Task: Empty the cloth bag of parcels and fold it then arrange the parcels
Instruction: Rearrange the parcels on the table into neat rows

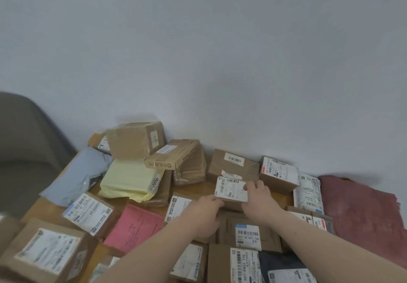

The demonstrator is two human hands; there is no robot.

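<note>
A small brown box with a white shipping label [231,189] sits in the middle of the wooden table, in front of another labelled brown box [234,164]. My left hand [206,211] grips its left side. My right hand [259,199] holds its right side, fingers curled over the label's corner. Several parcels lie around: a pink mailer [134,227], a pale yellow packet [130,178], a grey-blue poly bag [77,172], and stacked cardboard boxes [136,139] at the back. A folded dark red cloth [361,216] lies at the right against the wall.
A grey wall runs directly behind the table. A grey chair back [24,139] stands at the left. Labelled boxes [278,173] and a white mailer [308,192] line the wall on the right. More cartons [46,252] crowd the near edge.
</note>
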